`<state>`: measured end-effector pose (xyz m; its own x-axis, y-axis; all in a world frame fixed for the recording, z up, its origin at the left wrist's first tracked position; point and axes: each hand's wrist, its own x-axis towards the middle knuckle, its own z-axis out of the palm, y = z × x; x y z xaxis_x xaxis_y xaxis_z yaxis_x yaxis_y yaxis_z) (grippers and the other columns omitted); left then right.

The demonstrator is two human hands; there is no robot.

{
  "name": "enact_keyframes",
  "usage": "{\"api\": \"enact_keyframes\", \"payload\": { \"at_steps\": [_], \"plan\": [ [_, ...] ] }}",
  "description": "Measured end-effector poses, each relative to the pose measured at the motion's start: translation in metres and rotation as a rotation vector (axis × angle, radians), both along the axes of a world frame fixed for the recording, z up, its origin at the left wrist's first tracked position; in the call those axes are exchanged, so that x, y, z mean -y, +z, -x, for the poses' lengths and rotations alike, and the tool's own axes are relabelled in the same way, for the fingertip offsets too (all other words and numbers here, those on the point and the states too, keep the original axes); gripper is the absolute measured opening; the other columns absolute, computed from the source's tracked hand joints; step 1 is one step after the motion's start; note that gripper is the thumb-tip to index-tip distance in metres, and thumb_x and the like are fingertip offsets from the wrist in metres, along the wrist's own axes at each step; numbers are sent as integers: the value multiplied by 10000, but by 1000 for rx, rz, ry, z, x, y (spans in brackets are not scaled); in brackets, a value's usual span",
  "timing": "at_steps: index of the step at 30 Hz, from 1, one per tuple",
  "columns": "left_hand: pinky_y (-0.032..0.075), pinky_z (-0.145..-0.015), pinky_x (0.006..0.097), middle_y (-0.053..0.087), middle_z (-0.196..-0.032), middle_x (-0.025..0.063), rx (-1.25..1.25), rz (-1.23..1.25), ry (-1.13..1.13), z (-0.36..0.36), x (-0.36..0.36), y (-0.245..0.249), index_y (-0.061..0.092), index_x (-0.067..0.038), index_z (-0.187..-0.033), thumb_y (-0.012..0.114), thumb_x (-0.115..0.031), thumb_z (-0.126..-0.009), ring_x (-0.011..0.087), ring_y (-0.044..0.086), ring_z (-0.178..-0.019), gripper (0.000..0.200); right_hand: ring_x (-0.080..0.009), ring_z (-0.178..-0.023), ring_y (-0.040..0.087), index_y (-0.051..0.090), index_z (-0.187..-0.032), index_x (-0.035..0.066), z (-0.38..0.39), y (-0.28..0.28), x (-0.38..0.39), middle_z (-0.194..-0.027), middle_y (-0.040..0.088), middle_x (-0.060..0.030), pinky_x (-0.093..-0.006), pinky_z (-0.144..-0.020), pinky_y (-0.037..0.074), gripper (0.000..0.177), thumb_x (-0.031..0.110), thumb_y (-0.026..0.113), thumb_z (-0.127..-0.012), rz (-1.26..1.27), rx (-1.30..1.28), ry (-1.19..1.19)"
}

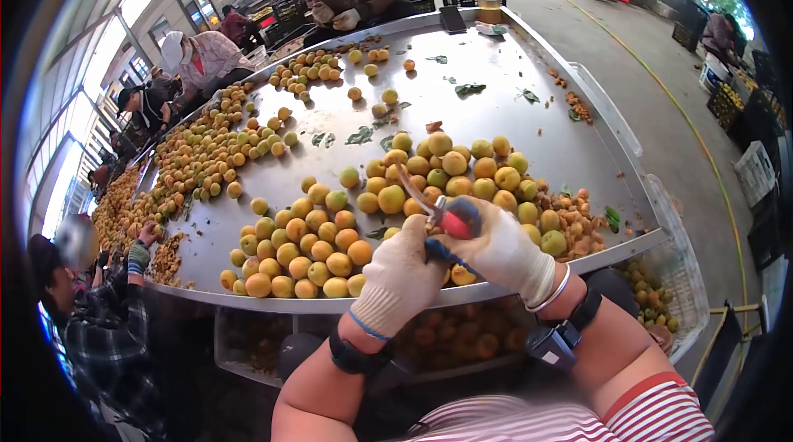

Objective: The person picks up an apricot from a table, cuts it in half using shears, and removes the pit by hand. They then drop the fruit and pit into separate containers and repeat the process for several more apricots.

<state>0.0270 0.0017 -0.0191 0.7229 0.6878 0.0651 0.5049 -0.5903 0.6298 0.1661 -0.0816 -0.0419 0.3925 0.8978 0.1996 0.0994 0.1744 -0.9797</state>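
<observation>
My right hand (504,252), in a white knit glove, is closed round pruning shears (454,221) with red and dark blue handles. Their thin curved blade points up and left over the fruit. My left hand (398,273), also gloved, is closed right beside the shears, its fingertips close to the pivot. Whatever lies inside its fingers is hidden. Beyond both hands, a heap of yellow-orange apricots (439,143) rests on the metal table (512,78). More apricots (306,244) lie left of my left hand, and brownish pieces (570,219) sit to the right.
A raised rim (595,259) edges the table. Crates of fruit (661,310) stand below it. Co-workers (103,318) sit along the left side and far end. Leaves (469,89), a jar (488,0) and a dark phone-like slab (453,21) lie farther off.
</observation>
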Motion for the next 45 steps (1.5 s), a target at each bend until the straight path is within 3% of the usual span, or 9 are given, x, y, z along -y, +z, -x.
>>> {"api": "enact_keyframes", "payload": {
  "at_steps": [12, 15, 18, 24, 32, 34, 37, 40, 45],
  "plan": [
    [563, -691, 425, 713, -848, 143, 31, 140, -254, 11, 28, 3, 639, -103, -1017, 693, -279, -920, 345, 708, -775, 208, -210, -757, 696, 644, -951, -2, -30, -17, -7, -784, 696, -119, -350, -692, 537, 216, 180, 747, -898, 192, 41, -369],
    [565, -731, 434, 711, -872, 135, -76, 35, -506, 18, 36, 7, 659, -109, -1046, 714, -305, -898, 343, 706, -819, 252, -419, -891, 685, 661, -989, 51, -43, -28, -6, -879, 703, -206, -485, -786, 546, 306, 324, 726, -868, 402, 530, -299],
    [560, -769, 439, 707, -905, 133, -240, 75, -676, 20, 24, 17, 683, -111, -1076, 724, -324, -879, 333, 701, -898, 293, -400, -940, 689, 649, -1013, 56, -33, -19, -3, -945, 705, -210, -480, -819, 549, 291, 306, 708, -876, 505, 704, -349],
    [560, -861, 441, 686, -1087, 145, -395, -320, 139, 42, -60, 9, 742, -141, -1075, 787, -335, -755, 341, 685, -1003, 376, -376, -949, 693, 640, -1017, 59, -33, -16, -7, -971, 705, -194, -467, -827, 549, 304, 317, 717, -875, 424, 556, -366],
    [568, -863, 408, 699, -1066, 140, -533, -390, 166, 43, -78, -18, 736, -133, -1095, 802, -263, -716, 288, 702, -980, 406, -379, -884, 705, 589, -1132, 40, -24, -20, -5, -968, 712, -188, -452, -799, 559, 371, 279, 737, -890, 213, 534, -380],
    [577, -822, 329, 696, -1035, 102, -86, -49, 125, 46, -69, 3, 729, -96, -1077, 815, -176, -739, 191, 705, -926, 358, -350, -874, 705, 555, -1181, 30, -18, -18, -4, -955, 706, -174, -421, -781, 559, 359, 235, 711, -931, 182, 457, -353],
    [577, -830, 303, 663, -1072, 85, 291, 406, -31, 46, -60, 19, 638, -29, -1209, 822, -116, -785, 162, 689, -927, 470, -46, -796, 541, 543, -1207, 45, -4, 16, 10, -945, 610, 26, -201, -665, 462, 171, 81, 570, -1042, 64, 229, -163],
    [580, -870, 352, 626, -1155, 116, 535, 798, -177, 42, -56, 18, 504, 21, -1344, 762, -146, -877, 217, 697, -957, 558, -151, -793, 636, 562, -1181, 8, 1, 24, 15, -909, 664, -58, -280, -738, 533, 199, 146, 588, -1039, -61, 15, -73],
    [576, -919, 394, 621, -1201, 148, 776, 1239, -480, 35, -37, 20, 431, 12, -1452, 624, -146, -957, 256, 702, -1020, 554, 6, -613, 435, 593, -1151, 51, 7, 51, 31, -751, 528, 71, -165, -529, 356, 184, 208, 530, -1080, 2, -311, 121]
  ]
}}
